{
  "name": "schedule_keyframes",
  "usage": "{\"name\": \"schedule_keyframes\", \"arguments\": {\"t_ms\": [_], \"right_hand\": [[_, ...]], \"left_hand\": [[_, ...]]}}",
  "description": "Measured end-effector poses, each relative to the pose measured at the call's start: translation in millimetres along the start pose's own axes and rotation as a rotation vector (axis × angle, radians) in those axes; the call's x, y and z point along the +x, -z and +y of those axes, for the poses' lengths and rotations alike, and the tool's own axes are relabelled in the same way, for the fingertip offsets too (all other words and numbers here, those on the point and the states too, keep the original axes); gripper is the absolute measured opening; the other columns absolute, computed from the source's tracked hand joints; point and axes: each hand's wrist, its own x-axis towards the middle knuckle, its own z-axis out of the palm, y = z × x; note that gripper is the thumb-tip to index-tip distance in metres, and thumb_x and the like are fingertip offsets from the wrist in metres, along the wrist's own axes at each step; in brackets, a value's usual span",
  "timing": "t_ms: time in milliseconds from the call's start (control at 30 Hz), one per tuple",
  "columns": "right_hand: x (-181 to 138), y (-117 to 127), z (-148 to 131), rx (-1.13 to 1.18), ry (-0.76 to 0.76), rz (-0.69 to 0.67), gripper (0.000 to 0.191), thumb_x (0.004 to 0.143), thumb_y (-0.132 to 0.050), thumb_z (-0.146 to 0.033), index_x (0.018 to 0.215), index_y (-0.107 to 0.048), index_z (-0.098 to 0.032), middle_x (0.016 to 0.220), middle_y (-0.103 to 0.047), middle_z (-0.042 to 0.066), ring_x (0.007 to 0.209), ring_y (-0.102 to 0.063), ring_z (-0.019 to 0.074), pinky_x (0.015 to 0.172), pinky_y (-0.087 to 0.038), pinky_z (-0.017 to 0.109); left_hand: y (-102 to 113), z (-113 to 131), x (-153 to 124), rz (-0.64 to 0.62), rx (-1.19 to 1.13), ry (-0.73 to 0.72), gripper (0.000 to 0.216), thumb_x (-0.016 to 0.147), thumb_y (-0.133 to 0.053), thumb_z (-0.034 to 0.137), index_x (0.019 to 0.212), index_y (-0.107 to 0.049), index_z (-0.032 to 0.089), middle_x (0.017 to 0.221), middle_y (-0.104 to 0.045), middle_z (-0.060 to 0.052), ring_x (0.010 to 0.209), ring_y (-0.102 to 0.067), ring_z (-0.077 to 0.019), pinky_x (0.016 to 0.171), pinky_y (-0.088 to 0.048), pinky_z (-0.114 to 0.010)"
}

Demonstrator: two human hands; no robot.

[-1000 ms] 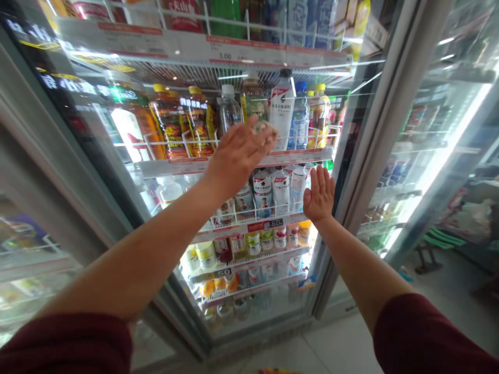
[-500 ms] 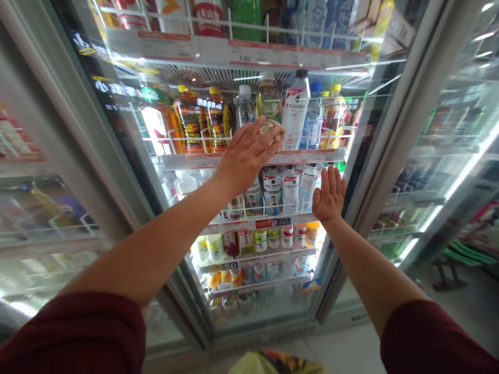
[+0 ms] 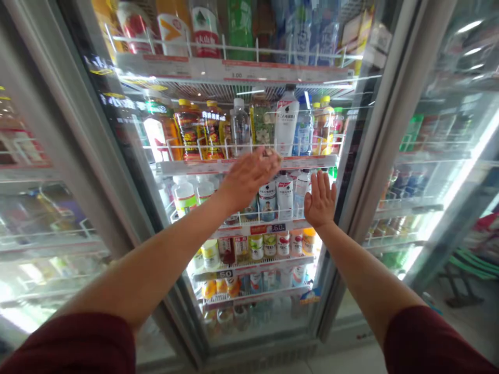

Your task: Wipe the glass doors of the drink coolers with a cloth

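Observation:
My left hand lies against the glass door of a drinks cooler, at the level of the second shelf's price rail. A small pale pad or cloth shows under its fingertips, pressed to the glass. My right hand rests flat on the same glass, fingers stretched upward, close to the door's right frame. Behind the glass stand bottles: amber tea bottles, a clear water bottle and a white bottle.
Lower shelves hold small white bottles and cups. Another cooler door stands at the left and one more at the right. Green chair legs stand on the floor at far right.
My left hand with the pad has slid down the glass from the bottle row to the shelf rail. My right hand has stayed flat in the same spot.

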Motion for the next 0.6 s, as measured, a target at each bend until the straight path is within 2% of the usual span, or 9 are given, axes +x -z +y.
{"name": "schedule_keyframes", "arguments": {"t_ms": [67,133,267,333,367,467,533,600], "right_hand": [[1,0,0,0.005,-0.007,-0.009,0.063,0.11,-0.031,-0.035,0.169,-0.042,-0.019,0.169,-0.052,0.016,0.164,-0.041,0.0273,0.137,-0.022,0.055],[1,-1,0,0.02,-0.011,-0.018,0.063,0.11,-0.031,-0.036,0.169,-0.043,-0.018,0.17,-0.051,0.016,0.164,-0.04,0.0272,0.137,-0.021,0.055],[1,-2,0,0.038,0.001,-0.011,0.062,0.11,-0.032,-0.036,0.168,-0.044,-0.017,0.17,-0.051,0.016,0.163,-0.041,0.027,0.136,-0.022,0.055],[1,-2,-1,0.035,0.0,-0.008,0.062,0.11,-0.032,-0.036,0.168,-0.044,-0.017,0.17,-0.052,0.016,0.163,-0.041,0.0269,0.136,-0.022,0.054],[1,-2,-1,0.033,-0.005,-0.01,0.062,0.11,-0.032,-0.037,0.168,-0.044,-0.018,0.169,-0.052,0.016,0.163,-0.042,0.0267,0.136,-0.022,0.054],[1,-2,-2,0.021,-0.005,-0.004,0.062,0.11,-0.032,-0.036,0.168,-0.044,-0.018,0.169,-0.052,0.015,0.163,-0.041,0.0255,0.137,-0.021,0.052],[1,-1,-2,0.006,0.022,0.027,0.062,0.111,-0.032,-0.035,0.168,-0.043,-0.018,0.169,-0.053,0.016,0.163,-0.042,0.0253,0.137,-0.022,0.051],[1,-1,-1,-0.004,0.047,0.05,0.062,0.111,-0.033,-0.034,0.17,-0.04,-0.017,0.169,-0.053,0.016,0.163,-0.041,0.0255,0.136,-0.022,0.05]], "left_hand": [[-5,13,-9,-0.098,-0.027,-0.169,0.065,0.103,-0.042,0.001,0.159,-0.052,0.033,0.169,-0.05,0.006,0.168,-0.02,-0.0143,0.142,-0.022,-0.041],[-2,11,-11,-0.156,-0.034,-0.228,0.067,0.102,-0.043,-0.001,0.16,-0.051,0.034,0.169,-0.049,0.006,0.167,-0.025,-0.0146,0.141,-0.024,-0.042],[10,-21,4,-0.048,0.03,0.003,0.07,0.103,-0.044,0.0,0.164,-0.048,0.033,0.173,-0.044,0.002,0.17,-0.016,-0.0203,0.142,-0.019,-0.051],[9,-24,7,0.008,0.073,0.09,0.067,0.104,-0.044,0.001,0.164,-0.047,0.031,0.174,-0.041,0.0,0.17,-0.011,-0.0229,0.141,-0.019,-0.053],[7,-20,6,0.009,0.086,0.088,0.067,0.104,-0.044,0.001,0.164,-0.048,0.029,0.174,-0.042,-0.001,0.17,-0.011,-0.0237,0.141,-0.02,-0.053],[-2,5,-2,-0.115,0.069,-0.122,0.065,0.103,-0.046,0.0,0.161,-0.052,0.03,0.171,-0.046,0.001,0.169,-0.02,-0.0209,0.14,-0.026,-0.048],[-3,11,-3,-0.196,0.046,-0.267,0.064,0.104,-0.047,0.003,0.16,-0.053,0.033,0.17,-0.047,0.004,0.167,-0.027,-0.0179,0.14,-0.027,-0.044],[0,2,4,-0.166,0.052,-0.242,0.064,0.106,-0.045,0.003,0.162,-0.05,0.033,0.171,-0.046,0.004,0.167,-0.025,-0.0174,0.141,-0.023,-0.044]]}}
